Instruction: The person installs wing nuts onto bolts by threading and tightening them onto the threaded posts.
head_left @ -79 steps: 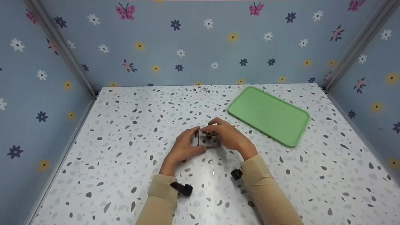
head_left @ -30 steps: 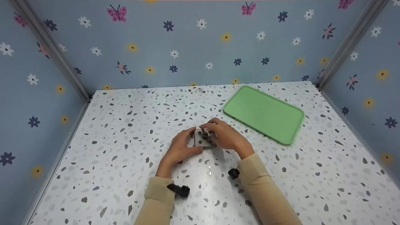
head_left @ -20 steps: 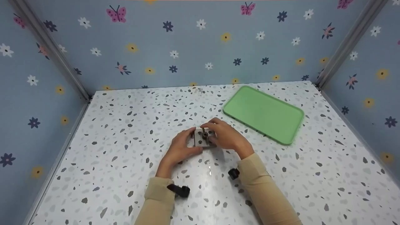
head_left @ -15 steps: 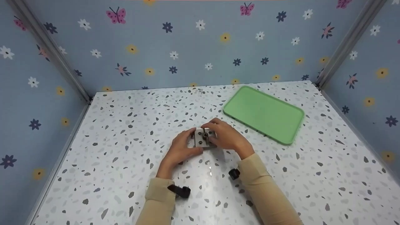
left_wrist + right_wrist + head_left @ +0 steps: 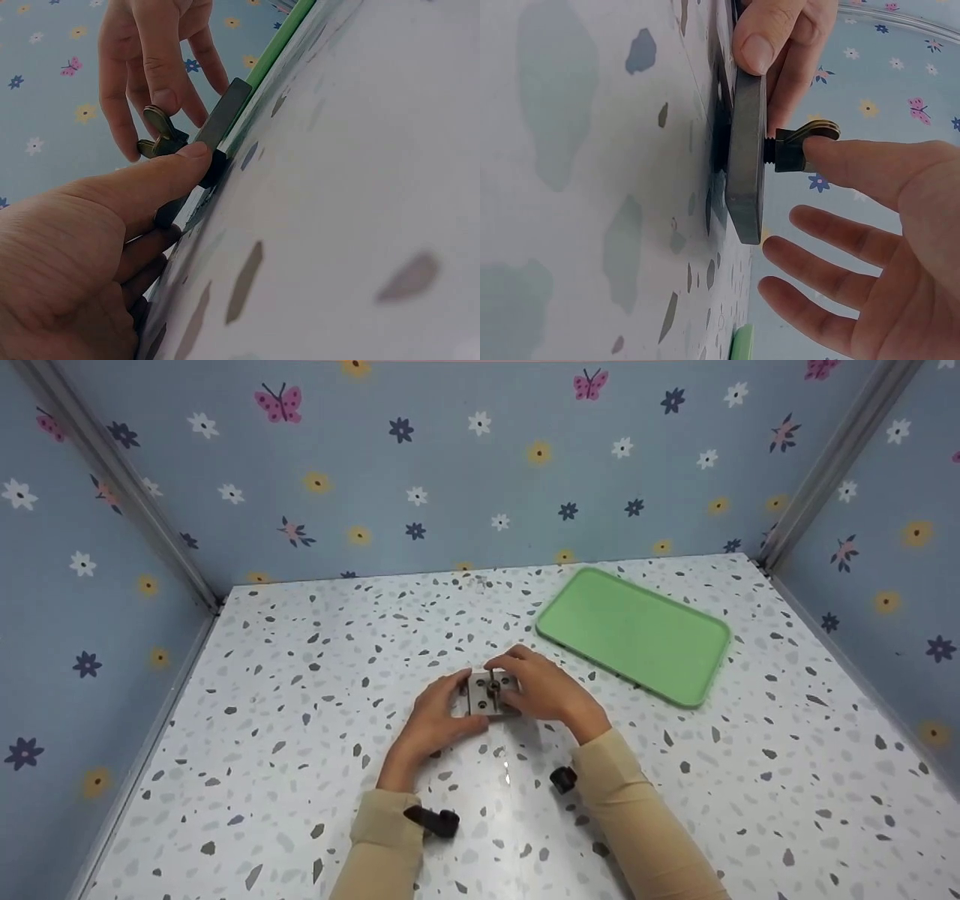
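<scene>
A small grey metal plate [image 5: 477, 707] with several holes sits between my hands at the middle of the table. My left hand [image 5: 439, 714] grips its left side, thumb on the near edge and fingers at the far edge. A brass-coloured wing nut [image 5: 799, 146] stands on a dark threaded bolt [image 5: 769, 151] that rises from the plate. My right hand [image 5: 549, 690] pinches the wing nut between thumb and index finger; its other fingers are spread in the right wrist view. A short gap of thread shows between wing nut and plate. A dark part [image 5: 214, 169] shows under the plate.
A green tray [image 5: 637, 634] lies at the back right of the speckled white table [image 5: 315, 720]. Flower-patterned blue panels [image 5: 480, 465] stand behind and at both sides. Black wrist mounts [image 5: 435, 820] sit on both sleeves.
The wing nut has turned on its bolt, its wings now pointing toward and away from me. Both hands and the plate stay nearly in place; the head view has shifted slightly.
</scene>
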### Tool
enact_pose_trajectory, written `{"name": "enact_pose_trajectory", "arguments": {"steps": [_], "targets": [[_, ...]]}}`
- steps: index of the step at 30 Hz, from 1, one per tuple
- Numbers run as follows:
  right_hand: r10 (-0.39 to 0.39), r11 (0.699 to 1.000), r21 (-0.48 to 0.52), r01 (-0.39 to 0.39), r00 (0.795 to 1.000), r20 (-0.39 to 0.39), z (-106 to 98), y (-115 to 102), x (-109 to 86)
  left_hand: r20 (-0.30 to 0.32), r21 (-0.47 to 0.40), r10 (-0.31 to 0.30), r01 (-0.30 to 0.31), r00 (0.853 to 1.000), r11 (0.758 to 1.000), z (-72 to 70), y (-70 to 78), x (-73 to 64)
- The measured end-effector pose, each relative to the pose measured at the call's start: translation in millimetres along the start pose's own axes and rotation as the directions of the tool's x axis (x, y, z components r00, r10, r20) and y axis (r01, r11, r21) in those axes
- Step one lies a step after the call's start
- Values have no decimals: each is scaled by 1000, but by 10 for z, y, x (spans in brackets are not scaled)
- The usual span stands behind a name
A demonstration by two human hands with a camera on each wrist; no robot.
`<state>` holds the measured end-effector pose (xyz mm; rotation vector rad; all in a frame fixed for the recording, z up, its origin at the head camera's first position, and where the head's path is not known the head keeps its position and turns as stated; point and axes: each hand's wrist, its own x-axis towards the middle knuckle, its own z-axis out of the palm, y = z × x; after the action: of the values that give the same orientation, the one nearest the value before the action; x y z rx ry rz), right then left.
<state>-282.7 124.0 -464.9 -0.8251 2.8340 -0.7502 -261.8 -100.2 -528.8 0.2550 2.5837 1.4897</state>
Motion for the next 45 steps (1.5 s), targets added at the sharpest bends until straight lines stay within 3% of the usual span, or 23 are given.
{"name": "enact_pose_trajectory", "arguments": {"steps": [14,38,45], "targets": [[-15,1000,-13,15,1000,-27,7,3,2,-8,9,57,-57,998,998,-14,-20,4],[29,1000,8,-29,999,-45,22,-18,0,-1,16,29,-29,1000,999,-4,-20,4],[14,1000,-20,-16,996,-88,40,-27,4,-2,15,46,-46,999,999,-17,-6,-8]]}}
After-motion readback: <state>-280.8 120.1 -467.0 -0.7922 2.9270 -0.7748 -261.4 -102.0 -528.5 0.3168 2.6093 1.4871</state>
